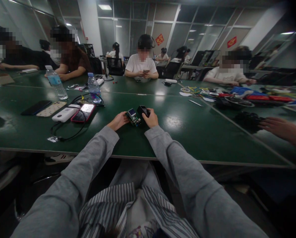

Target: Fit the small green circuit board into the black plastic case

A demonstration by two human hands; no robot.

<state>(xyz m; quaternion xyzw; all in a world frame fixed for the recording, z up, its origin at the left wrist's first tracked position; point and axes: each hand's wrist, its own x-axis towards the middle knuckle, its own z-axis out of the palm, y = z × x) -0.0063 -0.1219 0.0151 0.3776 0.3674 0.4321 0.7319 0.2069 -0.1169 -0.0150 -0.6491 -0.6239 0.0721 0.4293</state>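
Observation:
My left hand (120, 121) grips the left edge of a green circuit board (135, 119), which carries a small screen (132, 112) at its upper end. The board is tilted just above the dark green table (177, 142). Close to its right side, my right hand (151, 118) is closed around a small black box-shaped case (142, 110), thumb on the near face. Whether board and case touch I cannot tell. Parts of both are covered by my fingers.
Left of me lie a pink-edged phone (83, 113), a white power bank (65, 113) with a black cable, and two more phones. Two water bottles (56, 82) stand behind them. Tangled wires and tools (237, 94) lie right. A co-worker's hand (281, 129) is at the far right.

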